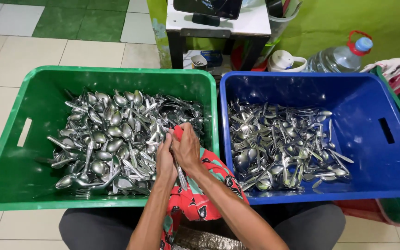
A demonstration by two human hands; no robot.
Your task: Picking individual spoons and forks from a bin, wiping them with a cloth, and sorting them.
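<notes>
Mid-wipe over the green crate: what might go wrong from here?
1. The hands meet over the green crate; a slipped utensil would likely drop back among the heaped spoons.
2. The red cloth drapes over the crate's near rim and might snag cutlery.
3. The blue crate holds forks; tines may prick fingers.

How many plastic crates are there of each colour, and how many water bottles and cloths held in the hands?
Green crate: 1
Blue crate: 1
Water bottle: 1
Red patterned cloth, held by the left hand and right hand: 1
Total: 4
</notes>
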